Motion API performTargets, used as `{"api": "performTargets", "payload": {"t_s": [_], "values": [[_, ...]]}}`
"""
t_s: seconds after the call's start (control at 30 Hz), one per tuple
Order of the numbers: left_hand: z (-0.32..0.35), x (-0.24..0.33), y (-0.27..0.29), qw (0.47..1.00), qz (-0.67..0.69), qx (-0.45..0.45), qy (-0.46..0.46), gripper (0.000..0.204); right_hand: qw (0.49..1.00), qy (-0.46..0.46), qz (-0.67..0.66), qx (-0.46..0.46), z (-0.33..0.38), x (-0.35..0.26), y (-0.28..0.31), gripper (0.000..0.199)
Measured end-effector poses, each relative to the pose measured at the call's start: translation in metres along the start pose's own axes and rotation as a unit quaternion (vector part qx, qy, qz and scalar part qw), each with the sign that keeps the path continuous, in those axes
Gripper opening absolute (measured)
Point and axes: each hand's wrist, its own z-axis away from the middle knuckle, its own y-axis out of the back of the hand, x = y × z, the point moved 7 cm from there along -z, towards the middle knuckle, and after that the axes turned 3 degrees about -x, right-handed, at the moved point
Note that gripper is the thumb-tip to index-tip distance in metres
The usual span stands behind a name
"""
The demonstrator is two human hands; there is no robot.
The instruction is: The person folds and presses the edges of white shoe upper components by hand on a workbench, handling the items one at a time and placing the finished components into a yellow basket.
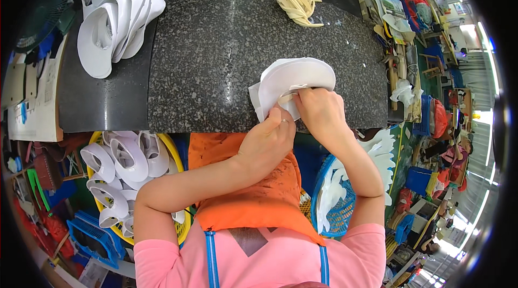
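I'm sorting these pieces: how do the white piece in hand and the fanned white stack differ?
The left hand and right hand are on the white piece; neither touches the fanned white stack. The piece is at the near edge of the speckled slab; the stack lies mostly on the plain dark surface. Both are white and curved.

1 view: head-worn fisheye, left of 2 side by side. Aim: downward from above. Range: close; left hand and right hand near frame centre, speckled slab across upper middle, pink shirt at lower edge. Straight edges bowed toward rim.
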Motion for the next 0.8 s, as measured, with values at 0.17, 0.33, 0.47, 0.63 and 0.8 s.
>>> {"api": "performTargets", "payload": {"t_s": [0.17,0.33,0.47,0.63,0.8], "values": [[-0.005,-0.004,0.002,0.998,0.039,0.041,0.014,0.03,0.997,-0.019,0.045,-0.059,-0.006,0.0,0.001,0.01],[-0.009,-0.005,0.004,0.997,0.078,-0.012,-0.026,0.026,0.995,-0.006,0.079,-0.067,-0.003,0.006,0.011,0.012],[-0.012,-0.003,-0.002,0.998,0.063,-0.019,0.009,0.027,0.993,0.108,-0.035,0.041,0.039,0.002,0.028,0.028],[-0.008,-0.005,-0.001,0.997,0.067,-0.028,-0.006,0.028,0.98,0.176,0.083,0.047,0.044,-0.021,0.012,0.045],[-0.01,-0.002,0.002,0.998,0.054,0.014,-0.013,0.029,0.986,0.137,0.093,0.024,0.039,-0.015,0.005,0.044]]}}
